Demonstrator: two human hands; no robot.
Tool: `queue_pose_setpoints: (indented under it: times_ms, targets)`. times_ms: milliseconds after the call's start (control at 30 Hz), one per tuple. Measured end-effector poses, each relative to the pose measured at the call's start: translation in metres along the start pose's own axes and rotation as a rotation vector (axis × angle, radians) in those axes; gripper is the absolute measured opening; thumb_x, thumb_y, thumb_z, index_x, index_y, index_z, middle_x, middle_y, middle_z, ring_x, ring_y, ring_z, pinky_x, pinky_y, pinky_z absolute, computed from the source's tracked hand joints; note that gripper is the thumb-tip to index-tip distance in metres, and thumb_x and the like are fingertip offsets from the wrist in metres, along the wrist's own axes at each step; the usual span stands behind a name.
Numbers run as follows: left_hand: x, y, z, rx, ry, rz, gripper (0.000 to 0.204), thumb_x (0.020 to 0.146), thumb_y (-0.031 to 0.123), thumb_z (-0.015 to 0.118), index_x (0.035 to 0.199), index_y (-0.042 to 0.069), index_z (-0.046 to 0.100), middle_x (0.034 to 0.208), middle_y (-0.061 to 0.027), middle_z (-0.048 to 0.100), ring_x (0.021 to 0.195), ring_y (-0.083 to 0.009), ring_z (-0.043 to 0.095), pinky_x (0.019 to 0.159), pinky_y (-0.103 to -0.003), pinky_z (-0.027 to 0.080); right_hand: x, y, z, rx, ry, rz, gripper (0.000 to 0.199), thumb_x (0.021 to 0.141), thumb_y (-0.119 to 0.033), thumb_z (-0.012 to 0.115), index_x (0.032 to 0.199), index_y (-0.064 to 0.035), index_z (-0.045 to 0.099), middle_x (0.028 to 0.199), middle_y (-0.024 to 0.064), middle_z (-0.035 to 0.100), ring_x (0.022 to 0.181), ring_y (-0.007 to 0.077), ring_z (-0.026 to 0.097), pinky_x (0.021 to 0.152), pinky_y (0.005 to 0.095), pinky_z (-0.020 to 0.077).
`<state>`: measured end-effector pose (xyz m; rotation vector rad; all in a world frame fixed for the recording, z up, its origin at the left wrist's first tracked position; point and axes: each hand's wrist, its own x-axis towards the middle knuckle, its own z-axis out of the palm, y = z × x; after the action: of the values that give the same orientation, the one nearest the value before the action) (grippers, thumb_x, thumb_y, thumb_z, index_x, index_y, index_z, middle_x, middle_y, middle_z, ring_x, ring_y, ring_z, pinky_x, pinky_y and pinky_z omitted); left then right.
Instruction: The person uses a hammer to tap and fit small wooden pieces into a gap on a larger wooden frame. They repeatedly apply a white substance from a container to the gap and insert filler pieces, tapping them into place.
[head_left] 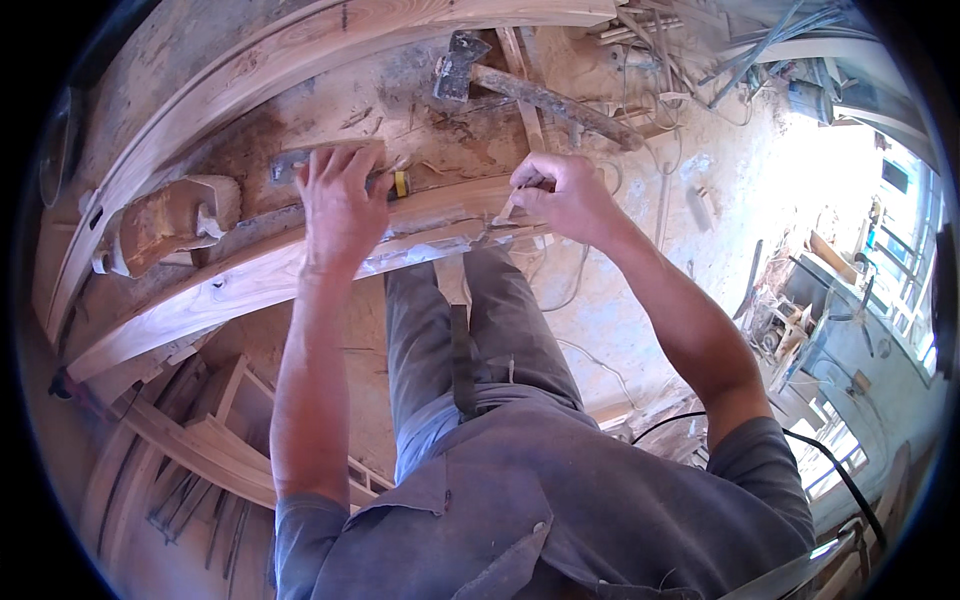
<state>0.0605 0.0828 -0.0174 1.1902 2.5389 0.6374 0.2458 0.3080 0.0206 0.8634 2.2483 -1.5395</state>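
Working posture: standing at a wooden workbench (300,110) that fills the upper left of the frame, both bare forearms reaching up from the lower edge.
Left hand: the left hand (338,205) lies flat, fingers spread and pressed down on a small wooden block (345,150) left of the frame's centre; it clamps rather than pinches.
Right hand: the right hand (568,195) sits just right of centre, fingers curled together, pinching a thin pale wooden sliver (507,208) whose tip touches the long curved plank (250,275).
Plank: it runs from lower left up toward centre along the bench's near edge, with a pale smear on its top face under both hands.
Yellow item: a small yellow object (401,183) peeks out just beside the left fingers; its kind cannot be told.
Hammer: a worn hammer (500,80) lies at upper centre, well apart from the hands.
Carved piece: a chunky shaped wood piece (165,220) rests at the left.
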Motion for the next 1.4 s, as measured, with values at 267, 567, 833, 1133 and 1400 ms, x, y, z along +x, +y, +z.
queue_pose_setpoints:
  times_ms: [267, 567, 833, 1133, 1400]
  targets:
    - [-0.024, 0.087, 0.03, -0.831, -0.139, -0.241, 0.034, 0.082, -0.005, 0.07, 0.115, 0.003, 0.072, 0.102, -0.0113, 0.073, 0.089, -0.0225, 0.069, 0.082, -0.032, 0.054, -0.02, -0.012, 0.02, -0.375, 0.236, -0.257, 0.01, 0.082, -0.003, 0.074, 0.087, -0.0013, 0.066, 0.082, 0.0176, 0.069, 0.072, 0.0358, 0.069, 0.064, 0.0419, 0.0521]
    - [-0.041, 0.097, 0.033, -0.88, 0.0, -0.164, 0.024, 0.086, -0.014, 0.066, 0.106, -0.002, 0.073, 0.101, -0.011, 0.072, 0.087, -0.0185, 0.069, 0.079, -0.03, 0.055, -0.046, -0.018, 0.034, 0.122, 0.32, -0.124, 0.013, 0.091, -0.006, 0.071, 0.103, -0.0013, 0.073, 0.088, 0.0096, 0.074, 0.078, 0.0153, 0.072, 0.067, 0.0301, 0.0549]
    - [-0.043, 0.093, 0.043, -0.616, 0.006, 0.113, 0.019, 0.083, -0.013, 0.069, 0.096, -0.001, 0.074, 0.099, -0.0128, 0.076, 0.09, -0.026, 0.07, 0.08, -0.034, 0.057, -0.064, 0.05, -0.002, 0.227, 0.556, 0.069, 0.015, 0.094, -0.006, 0.067, 0.105, 0.0016, 0.073, 0.09, 0.0108, 0.076, 0.085, 0.0139, 0.073, 0.077, 0.0292, 0.0565]
    - [-0.037, 0.093, 0.03, -0.444, -0.018, 0.23, 0.017, 0.081, -0.009, 0.072, 0.096, 0.0, 0.073, 0.094, -0.0133, 0.075, 0.088, -0.0315, 0.069, 0.076, -0.039, 0.056, -0.083, 0.072, 0.011, 0.239, 0.587, 0.09, 0.014, 0.094, 0.0, 0.066, 0.105, 0.0024, 0.072, 0.092, 0.0133, 0.076, 0.087, 0.019, 0.076, 0.079, 0.0306, 0.0575]
    - [-0.024, 0.097, 0.026, -0.399, -0.208, 0.152, 0.017, 0.078, -0.009, 0.06, 0.088, 0.002, 0.069, 0.09, -0.0148, 0.07, 0.084, -0.0372, 0.066, 0.075, -0.045, 0.055, -0.087, 0.078, 0.0, 0.275, 0.574, 0.128, 0.015, 0.094, 0.002, 0.063, 0.106, 0.0026, 0.072, 0.092, 0.0152, 0.076, 0.087, 0.0197, 0.076, 0.079, 0.0305, 0.0572]
